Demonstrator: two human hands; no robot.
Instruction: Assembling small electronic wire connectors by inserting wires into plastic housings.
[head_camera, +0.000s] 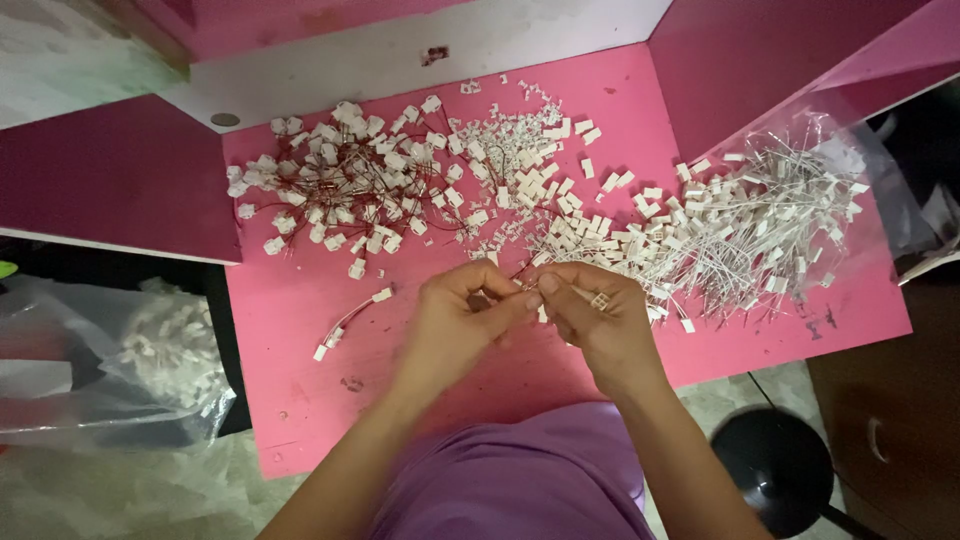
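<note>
A clear plastic bag (110, 365) holding small white pieces is lying on the floor left of the pink table (300, 400). A round black stool seat (778, 465) is sitting low at the right, beside a dark brown wooden cabinet (895, 420). A pink panel (110, 180) is standing at the table's left edge.

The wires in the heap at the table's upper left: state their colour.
Dark red wires with white connectors, clearest in the head view.

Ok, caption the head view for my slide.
Both hands pinch a small white connector over a pink table strewn with wired connectors.
</note>
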